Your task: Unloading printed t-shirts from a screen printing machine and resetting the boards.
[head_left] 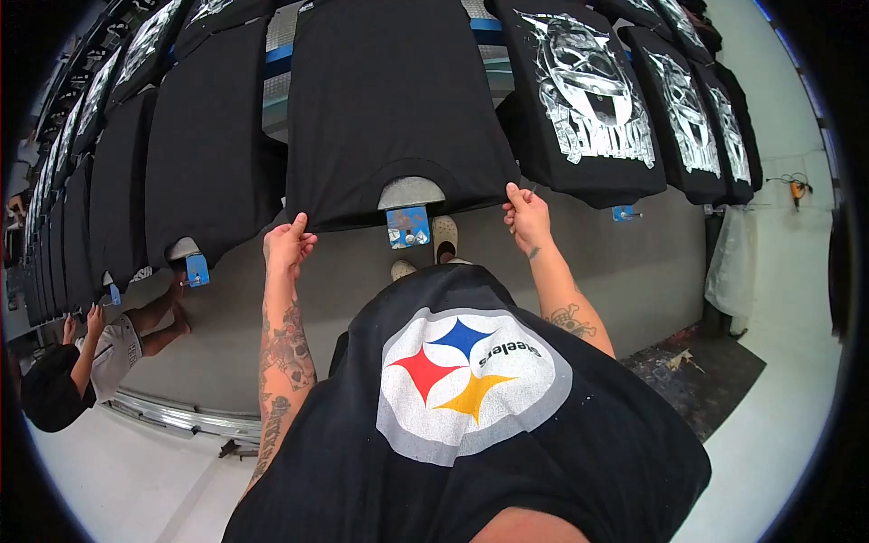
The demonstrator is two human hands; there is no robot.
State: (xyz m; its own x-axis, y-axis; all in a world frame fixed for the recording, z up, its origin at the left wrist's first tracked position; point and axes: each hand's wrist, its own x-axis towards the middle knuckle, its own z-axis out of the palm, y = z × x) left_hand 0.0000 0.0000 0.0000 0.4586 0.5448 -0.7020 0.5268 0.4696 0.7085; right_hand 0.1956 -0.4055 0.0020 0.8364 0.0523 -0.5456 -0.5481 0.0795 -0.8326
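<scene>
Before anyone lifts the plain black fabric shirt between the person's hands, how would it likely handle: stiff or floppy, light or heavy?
The black shirt would probably be floppy: its lower edge hangs past the grey, rounded board end. It is likely light for its size, since the left hand and right hand each only pinch its edge.

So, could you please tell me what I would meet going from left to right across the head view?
Co-worker → wearer's left hand → held shirt → wearer's right hand → clear plastic → orange tool.
</scene>
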